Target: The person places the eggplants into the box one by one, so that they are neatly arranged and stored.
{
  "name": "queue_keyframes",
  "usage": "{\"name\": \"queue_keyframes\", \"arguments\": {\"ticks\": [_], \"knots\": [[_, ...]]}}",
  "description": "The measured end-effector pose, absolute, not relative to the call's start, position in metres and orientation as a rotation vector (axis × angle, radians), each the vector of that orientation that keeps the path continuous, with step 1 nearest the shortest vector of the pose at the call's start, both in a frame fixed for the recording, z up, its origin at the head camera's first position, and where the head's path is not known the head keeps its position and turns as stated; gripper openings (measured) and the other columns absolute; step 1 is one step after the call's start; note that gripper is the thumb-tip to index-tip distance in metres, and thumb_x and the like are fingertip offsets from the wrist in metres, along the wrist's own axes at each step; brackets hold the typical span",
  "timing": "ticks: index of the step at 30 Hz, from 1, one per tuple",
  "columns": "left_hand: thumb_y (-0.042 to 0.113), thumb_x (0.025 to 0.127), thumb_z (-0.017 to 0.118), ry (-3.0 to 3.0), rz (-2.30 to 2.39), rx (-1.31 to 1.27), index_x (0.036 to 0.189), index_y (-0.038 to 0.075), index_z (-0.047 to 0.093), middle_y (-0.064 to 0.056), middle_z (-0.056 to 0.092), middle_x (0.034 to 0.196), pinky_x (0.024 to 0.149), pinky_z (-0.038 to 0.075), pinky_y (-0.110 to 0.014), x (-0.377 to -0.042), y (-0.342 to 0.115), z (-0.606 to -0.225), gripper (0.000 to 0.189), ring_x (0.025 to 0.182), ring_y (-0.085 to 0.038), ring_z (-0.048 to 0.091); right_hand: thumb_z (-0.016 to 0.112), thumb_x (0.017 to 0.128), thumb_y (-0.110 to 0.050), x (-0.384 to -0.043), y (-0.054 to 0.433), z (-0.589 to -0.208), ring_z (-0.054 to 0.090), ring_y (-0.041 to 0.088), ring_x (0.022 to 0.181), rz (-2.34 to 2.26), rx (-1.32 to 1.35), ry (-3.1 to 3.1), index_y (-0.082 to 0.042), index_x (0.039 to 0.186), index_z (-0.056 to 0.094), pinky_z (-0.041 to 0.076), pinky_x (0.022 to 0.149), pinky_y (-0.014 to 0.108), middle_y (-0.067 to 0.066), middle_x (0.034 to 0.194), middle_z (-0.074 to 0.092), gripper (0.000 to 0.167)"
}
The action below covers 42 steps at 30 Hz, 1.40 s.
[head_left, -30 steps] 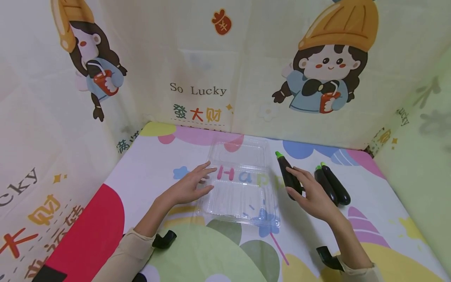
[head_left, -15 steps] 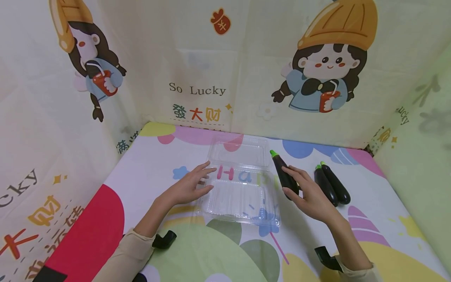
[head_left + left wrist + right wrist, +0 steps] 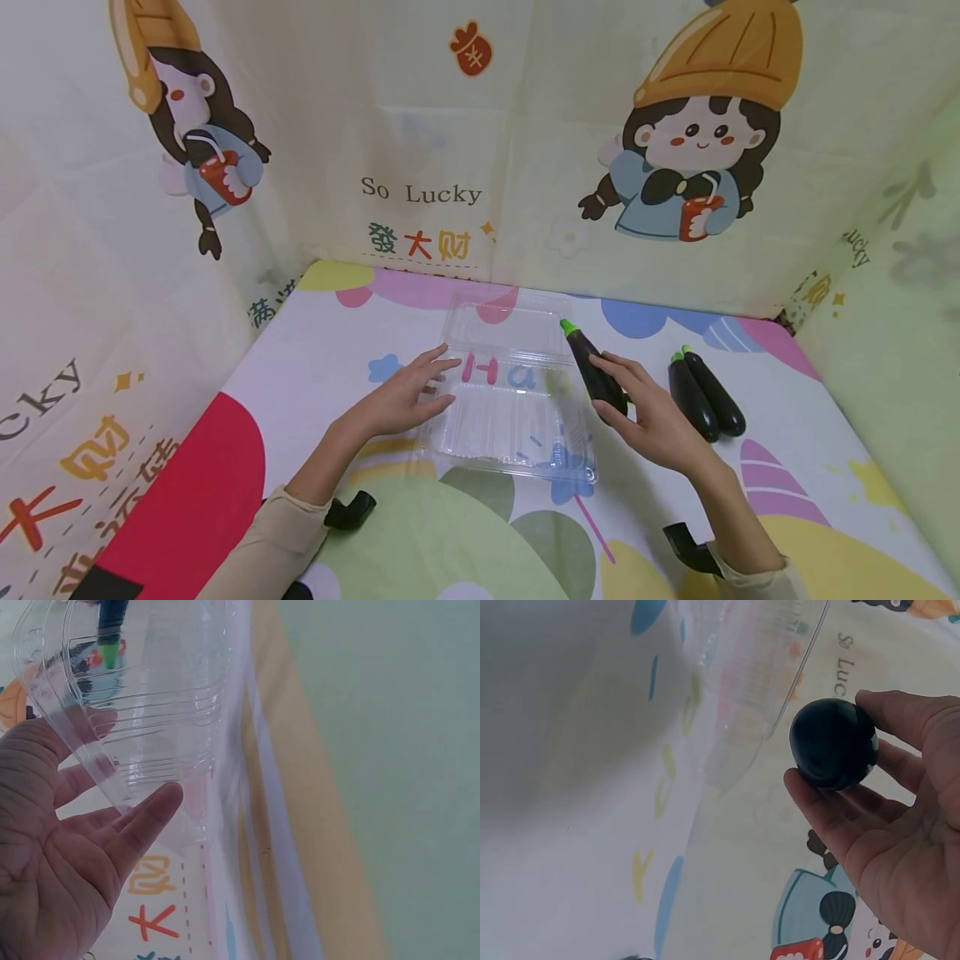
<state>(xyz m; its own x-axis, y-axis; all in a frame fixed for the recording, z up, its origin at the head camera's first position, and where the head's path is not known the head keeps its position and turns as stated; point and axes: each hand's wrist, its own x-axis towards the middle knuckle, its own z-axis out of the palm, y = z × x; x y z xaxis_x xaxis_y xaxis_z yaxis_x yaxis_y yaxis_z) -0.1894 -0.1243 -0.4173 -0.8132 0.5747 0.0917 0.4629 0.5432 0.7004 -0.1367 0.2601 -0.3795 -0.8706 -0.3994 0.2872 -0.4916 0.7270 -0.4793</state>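
My right hand [image 3: 660,412] pinches a dark, glossy eggplant [image 3: 588,362] with a bright green stem end, thumb on the near side and fingers on the far side. Its stem end points away and left, overlapping the right edge of a clear plastic clamshell box [image 3: 487,421] in the head view. In the right wrist view the eggplant's round dark end [image 3: 832,744] sits between thumb and fingertips. At the box's left side, my left hand [image 3: 408,396] touches the wall with extended, spread fingers; the left wrist view shows some fingers [image 3: 97,724] through the clear plastic.
Two more eggplants [image 3: 705,396] lie side by side to the right of my right hand. The box's open lid [image 3: 517,321] lies flat toward the back of the table [image 3: 337,333]. A printed cloth backdrop [image 3: 540,167] rises behind and at both sides.
My right hand has carried the eggplant left, from beside the box to over its right edge. The left hand and the box have stayed put.
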Motion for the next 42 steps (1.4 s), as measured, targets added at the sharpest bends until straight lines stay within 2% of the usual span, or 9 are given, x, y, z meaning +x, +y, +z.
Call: {"name": "queue_keyframes", "arguments": {"ticks": [11,23,33,37,42], "knots": [[0.02,0.1,0.068,2.632,1.109,0.884,0.156,0.007,0.043,-0.017,0.022,0.168,0.099,0.055,-0.047,-0.189,-0.124,-0.417,0.063,0.127,-0.034,0.061,0.073,0.095,-0.011,-0.137,0.256,-0.377,0.05,0.04,0.136,0.852,0.751,-2.757,-0.013,0.155,0.045,0.054,0.097,0.056,0.017,0.157,0.041,0.066],[0.02,0.1,0.067,2.628,1.12,0.884,0.157,0.008,0.042,-0.016,0.021,0.168,0.1,0.055,-0.047,-0.189,-0.124,-0.416,0.064,0.126,-0.034,0.062,0.072,0.095,-0.011,-0.14,0.248,-0.373,0.05,0.038,0.134,0.893,0.806,-2.768,-0.016,0.154,0.045,0.058,0.092,0.051,0.014,0.158,0.04,0.065],[0.02,0.1,0.067,2.617,1.13,0.894,0.157,0.007,0.04,-0.018,0.021,0.168,0.101,0.054,-0.048,-0.189,-0.125,-0.416,0.064,0.127,-0.035,0.061,0.071,0.095,-0.005,-0.141,0.244,-0.369,0.049,0.034,0.138,0.896,0.928,-2.757,-0.015,0.153,0.047,0.055,0.098,0.051,0.013,0.158,0.041,0.064],[0.019,0.1,0.067,2.613,1.137,0.897,0.157,0.006,0.04,-0.019,0.02,0.168,0.101,0.054,-0.048,-0.189,-0.125,-0.415,0.064,0.127,-0.035,0.06,0.07,0.094,-0.002,-0.142,0.242,-0.367,0.053,0.032,0.132,0.923,0.966,-2.752,-0.015,0.152,0.048,0.058,0.094,0.044,0.012,0.157,0.043,0.064],[0.021,0.101,0.066,2.615,1.127,0.899,0.157,0.007,0.04,-0.018,0.02,0.168,0.101,0.054,-0.047,-0.189,-0.125,-0.416,0.064,0.127,-0.034,0.061,0.068,0.094,0.001,-0.142,0.24,-0.368,0.058,0.029,0.12,0.975,1.007,-2.753,-0.017,0.152,0.049,0.06,0.081,0.03,0.013,0.155,0.044,0.064]]}}
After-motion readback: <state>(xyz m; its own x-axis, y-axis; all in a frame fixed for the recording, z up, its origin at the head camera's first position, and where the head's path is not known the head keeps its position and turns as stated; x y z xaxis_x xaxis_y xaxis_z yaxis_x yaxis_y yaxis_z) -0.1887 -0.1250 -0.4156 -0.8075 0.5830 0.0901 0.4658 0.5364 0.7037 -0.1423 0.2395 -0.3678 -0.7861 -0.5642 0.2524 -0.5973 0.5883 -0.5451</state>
